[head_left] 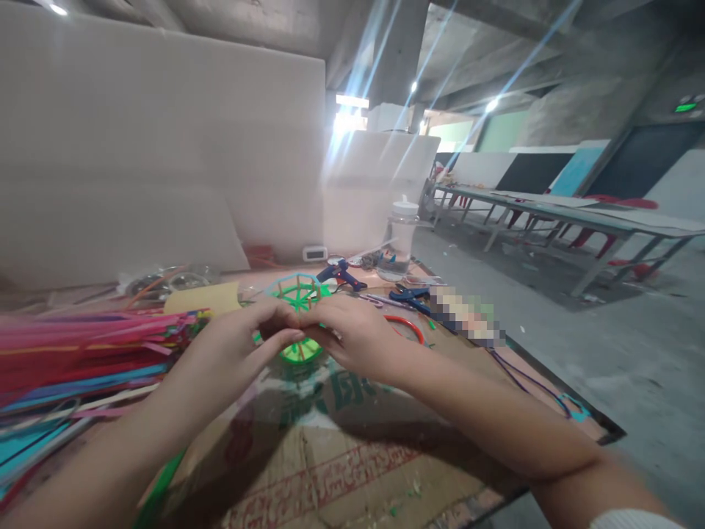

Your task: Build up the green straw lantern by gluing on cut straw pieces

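Observation:
A green wheel-shaped craft frame (302, 354) with spokes, brown uprights and a light blue upper ring stands over the cardboard (308, 455), partly behind my fingers. My left hand (258, 334) reaches in from the left, thumb and fingertips pinched together at the frame's near side. Opposite it, my right hand (349, 327) is closed in a pinch too, its fingertips meeting those of the left. The exact piece between the fingertips is hidden. A blue glue gun (342, 275) lies just beyond the hands.
Pink, red and blue strips (93, 353) are heaped on the left by yellow paper (203, 297). To the right lie blue-handled pliers (410, 296) and an orange-red ring-shaped handle (410, 327). A clear bottle (404, 239) stands near the table's right edge. White boards (165, 147) rise behind.

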Demonstrator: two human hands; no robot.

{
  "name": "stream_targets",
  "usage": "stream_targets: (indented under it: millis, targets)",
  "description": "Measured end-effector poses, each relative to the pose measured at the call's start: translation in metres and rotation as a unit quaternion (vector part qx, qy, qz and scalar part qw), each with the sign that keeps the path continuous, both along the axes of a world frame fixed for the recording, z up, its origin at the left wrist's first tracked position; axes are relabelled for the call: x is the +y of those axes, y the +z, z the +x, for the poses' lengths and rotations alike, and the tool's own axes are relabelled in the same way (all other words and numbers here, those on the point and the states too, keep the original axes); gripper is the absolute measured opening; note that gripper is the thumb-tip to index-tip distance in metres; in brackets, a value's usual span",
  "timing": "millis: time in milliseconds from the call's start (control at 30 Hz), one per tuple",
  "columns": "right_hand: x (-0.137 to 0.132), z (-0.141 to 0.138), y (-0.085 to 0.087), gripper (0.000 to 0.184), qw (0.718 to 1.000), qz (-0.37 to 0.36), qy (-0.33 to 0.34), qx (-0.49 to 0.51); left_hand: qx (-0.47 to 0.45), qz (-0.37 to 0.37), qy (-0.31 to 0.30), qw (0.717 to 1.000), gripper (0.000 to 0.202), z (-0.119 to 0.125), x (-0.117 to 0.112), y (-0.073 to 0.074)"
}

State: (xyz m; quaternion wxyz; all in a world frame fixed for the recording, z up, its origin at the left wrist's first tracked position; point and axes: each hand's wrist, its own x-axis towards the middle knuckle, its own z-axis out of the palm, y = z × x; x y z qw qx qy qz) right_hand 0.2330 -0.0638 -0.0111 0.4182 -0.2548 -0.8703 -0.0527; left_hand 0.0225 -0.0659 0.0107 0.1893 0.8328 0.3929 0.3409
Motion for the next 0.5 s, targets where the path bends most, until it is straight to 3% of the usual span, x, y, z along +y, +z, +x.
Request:
stream_targets:
  millis: [200,500]
  targets:
    - [0.003,-0.004,0.008,0.023,0.999,0.026,-0.033,-0.034,0.012,0.003,0.023,1.000,0.028,-0.009,0.007,-0.001]
    - [0.003,0.009,-0.003,0.019,1.000,0.008,0.000,-0.014,0.047,0.065,0.027,0.996,0.025,0.002,-0.001,-0.004]
